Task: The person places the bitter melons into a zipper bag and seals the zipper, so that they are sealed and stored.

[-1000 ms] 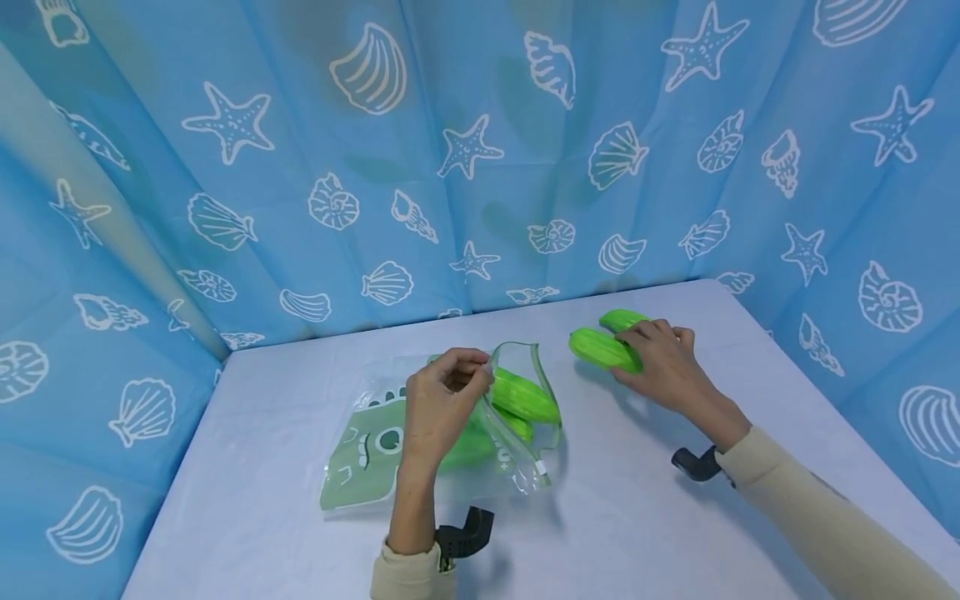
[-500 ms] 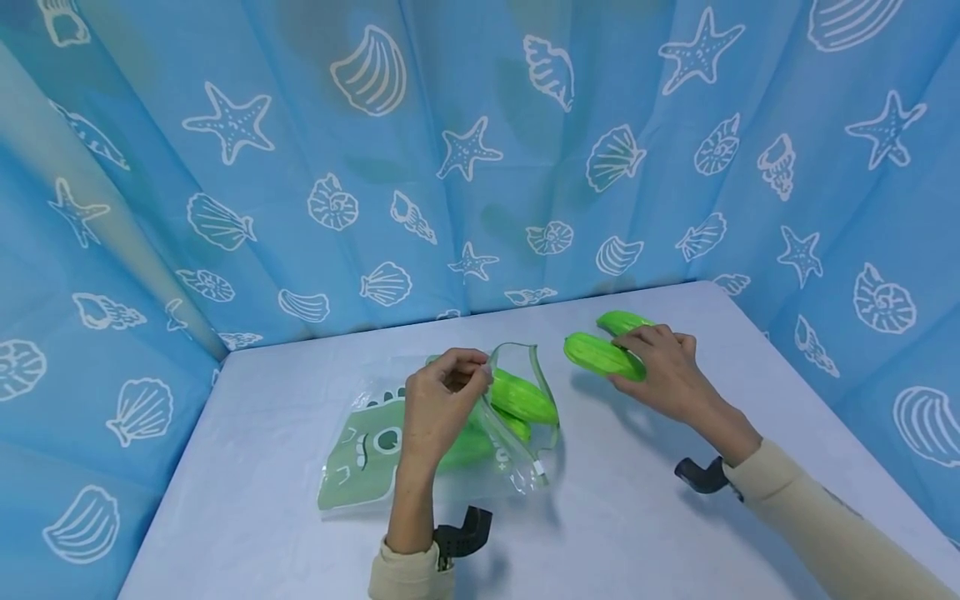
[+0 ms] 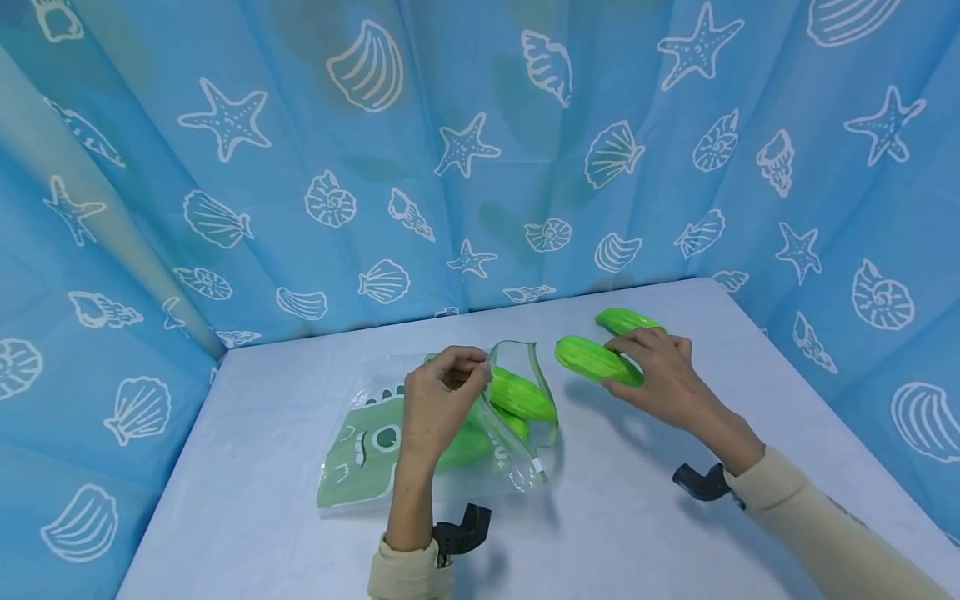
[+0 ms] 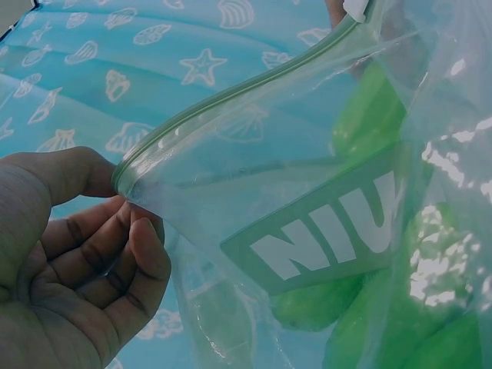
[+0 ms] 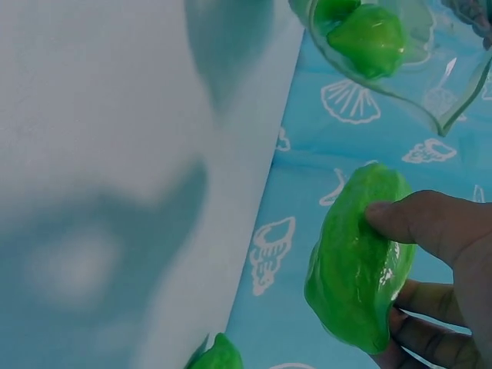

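Observation:
My left hand (image 3: 437, 408) pinches the rim of a clear slider zip bag (image 3: 362, 462) printed with a green monster face. Its mouth gapes toward the right, and the left wrist view shows thumb and fingers on the green zip edge (image 4: 223, 100). Several bright green, ridged, cucumber-shaped pieces (image 3: 525, 397) lie inside, partly hidden by the print and hand. My right hand (image 3: 667, 379) grips another green cucumber-shaped piece (image 3: 592, 360) just right of the bag mouth, apart from it. In the right wrist view the thumb presses on this glossy piece (image 5: 355, 261), with fingers behind it.
One more green cucumber-shaped piece (image 3: 624, 319) lies behind my right hand, near the back of the white-covered table (image 3: 247, 467). A blue curtain (image 3: 465, 208) with shells and starfish stands along the table's back and sides.
My right hand has drawn its green piece a little left, toward the bag mouth and away from the piece behind. The left hand still holds the rim in the same place.

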The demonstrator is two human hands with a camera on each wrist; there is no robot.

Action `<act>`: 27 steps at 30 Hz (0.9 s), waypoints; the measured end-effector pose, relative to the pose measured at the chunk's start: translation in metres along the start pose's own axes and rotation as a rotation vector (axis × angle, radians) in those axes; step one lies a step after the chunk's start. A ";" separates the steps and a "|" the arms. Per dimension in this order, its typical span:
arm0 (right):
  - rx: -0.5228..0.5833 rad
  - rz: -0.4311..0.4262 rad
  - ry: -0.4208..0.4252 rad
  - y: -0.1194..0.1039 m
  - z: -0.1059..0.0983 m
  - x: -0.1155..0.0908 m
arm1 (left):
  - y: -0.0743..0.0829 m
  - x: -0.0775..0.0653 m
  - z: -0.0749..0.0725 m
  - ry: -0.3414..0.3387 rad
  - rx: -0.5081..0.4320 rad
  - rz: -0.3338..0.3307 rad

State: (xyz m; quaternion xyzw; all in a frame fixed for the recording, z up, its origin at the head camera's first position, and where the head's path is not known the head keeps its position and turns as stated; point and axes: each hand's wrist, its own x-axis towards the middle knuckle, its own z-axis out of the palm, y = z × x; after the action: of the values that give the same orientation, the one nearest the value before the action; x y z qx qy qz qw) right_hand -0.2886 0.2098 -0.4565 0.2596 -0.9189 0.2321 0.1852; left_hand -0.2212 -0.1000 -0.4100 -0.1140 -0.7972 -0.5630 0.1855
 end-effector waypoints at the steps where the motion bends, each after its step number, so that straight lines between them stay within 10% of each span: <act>1: 0.003 -0.001 0.000 -0.001 0.000 0.000 | 0.000 0.000 0.000 0.000 0.001 0.000; 27: 0.038 -0.142 0.048 -0.032 -0.008 0.001 | 0.000 0.001 -0.004 0.012 0.015 0.004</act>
State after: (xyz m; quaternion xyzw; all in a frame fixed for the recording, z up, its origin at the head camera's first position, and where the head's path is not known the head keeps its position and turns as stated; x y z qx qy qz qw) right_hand -0.2696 0.1888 -0.4390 0.3220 -0.8889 0.2418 0.2183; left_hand -0.2219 -0.1037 -0.4086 -0.1107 -0.8001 -0.5574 0.1920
